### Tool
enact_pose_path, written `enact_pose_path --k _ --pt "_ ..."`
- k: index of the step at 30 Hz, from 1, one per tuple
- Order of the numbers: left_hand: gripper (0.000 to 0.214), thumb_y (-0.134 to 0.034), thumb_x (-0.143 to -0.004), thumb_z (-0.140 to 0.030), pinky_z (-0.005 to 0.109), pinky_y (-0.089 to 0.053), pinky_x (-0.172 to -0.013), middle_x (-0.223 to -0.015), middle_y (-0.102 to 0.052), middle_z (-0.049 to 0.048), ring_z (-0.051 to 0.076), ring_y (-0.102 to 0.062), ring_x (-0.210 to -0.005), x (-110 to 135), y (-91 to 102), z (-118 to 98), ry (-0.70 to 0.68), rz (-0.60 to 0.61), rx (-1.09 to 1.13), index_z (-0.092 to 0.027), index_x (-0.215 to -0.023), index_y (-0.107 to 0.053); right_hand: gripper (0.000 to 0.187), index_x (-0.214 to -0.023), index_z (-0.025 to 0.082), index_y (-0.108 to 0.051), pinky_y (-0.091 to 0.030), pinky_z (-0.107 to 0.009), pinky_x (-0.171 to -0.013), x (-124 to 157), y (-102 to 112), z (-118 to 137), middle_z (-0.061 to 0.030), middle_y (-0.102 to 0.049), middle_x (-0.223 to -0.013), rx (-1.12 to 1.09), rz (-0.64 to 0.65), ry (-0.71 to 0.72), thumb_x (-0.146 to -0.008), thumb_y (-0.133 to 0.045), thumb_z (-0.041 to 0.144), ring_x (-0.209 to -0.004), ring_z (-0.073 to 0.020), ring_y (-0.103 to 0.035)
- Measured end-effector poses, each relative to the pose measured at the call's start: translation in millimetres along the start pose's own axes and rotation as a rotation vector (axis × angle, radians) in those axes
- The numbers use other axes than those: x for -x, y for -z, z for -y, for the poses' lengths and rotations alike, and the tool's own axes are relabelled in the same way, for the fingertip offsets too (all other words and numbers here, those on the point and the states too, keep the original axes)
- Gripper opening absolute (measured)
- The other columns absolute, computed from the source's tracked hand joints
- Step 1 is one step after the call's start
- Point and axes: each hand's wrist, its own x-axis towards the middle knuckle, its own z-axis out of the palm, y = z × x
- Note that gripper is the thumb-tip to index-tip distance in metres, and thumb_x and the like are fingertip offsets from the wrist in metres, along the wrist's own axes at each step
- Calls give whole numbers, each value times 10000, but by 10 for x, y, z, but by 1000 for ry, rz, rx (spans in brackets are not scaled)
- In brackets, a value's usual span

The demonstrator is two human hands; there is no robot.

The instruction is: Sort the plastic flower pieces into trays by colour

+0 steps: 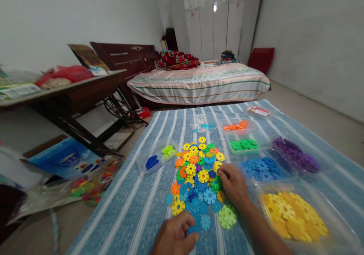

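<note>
Flower-shaped plastic discs in mixed colours lie in a loose pile (196,179) on the striped cloth. My left hand (176,234) is at the near edge of the pile, its thumb and fingers closed on blue flower discs (193,228); how many is unclear. At the pile's right side, my right hand (234,184) has its thumb and forefinger pinched at the edge of a yellow flower disc (217,166). Below that hand lies a light green flower disc (227,216), larger looking than its neighbours.
Clear tubs on the right hold yellow discs (292,215), blue discs (261,168), purple discs (295,154), green discs (243,145) and orange discs (236,126). A divided tub (142,158) stands left of the pile. Beyond are a bed (199,84) and a sewing table (76,86).
</note>
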Motion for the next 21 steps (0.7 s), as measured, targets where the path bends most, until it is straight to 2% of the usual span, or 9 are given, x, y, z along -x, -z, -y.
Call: enact_pose_path --k 3,7,11,14,17,21 --pt "133 -593 -643 -282 198 -326 -493 -530 -389 -77 88 -409 -501 -363 136 -263 -49 -91 86 -173 -718 -582 177 -758 223 -644 -449 -318 -739 6 -23 1 -34 -657 -797 0 -17 7 -836 -487 249 -778 -197 -593" --pt "159 -654 -595 -263 185 -344 -434 -475 -462 -74 81 -451 -420 -1027 299 -703 -122 -219 147 -164 -695 -579 168 -745 226 -640 -451 -313 -728 6 -57 -15 -31 -658 -788 2 -25 15 -829 -494 235 -762 -197 -598" --pt "124 -663 -637 -203 159 -358 -411 -467 -493 -66 73 -488 -406 -1693 427 -1240 -185 -401 218 -150 -709 -577 165 -746 228 -638 -450 -306 -705 5 -77 -25 -29 -652 -761 -2 -25 13 -827 -494 233 -743 -201 -601" --pt "135 -636 -711 -208 162 -440 -478 -590 -594 -18 85 -590 -504 -2080 491 -1584 -211 -482 257 -125 -808 -592 171 -750 228 -634 -446 -308 -711 2 -79 -13 -33 -653 -775 -8 -24 16 -831 -483 228 -748 -202 -600" --pt "159 -597 -746 -207 174 -453 -506 -634 -622 3 100 -617 -555 -2293 504 -1698 -204 -525 210 -116 -877 -600 175 -747 225 -632 -440 -305 -720 -4 -77 2 -34 -651 -787 -2 -33 15 -828 -478 209 -755 -197 -597" --pt "55 -607 -691 -181 177 -407 -489 -526 -582 -17 111 -596 -507 -2237 442 -1489 -205 -432 64 -128 -705 -615 173 -744 221 -631 -431 -296 -723 -15 -73 8 -32 -646 -788 -2 -29 12 -824 -478 203 -761 -191 -589"
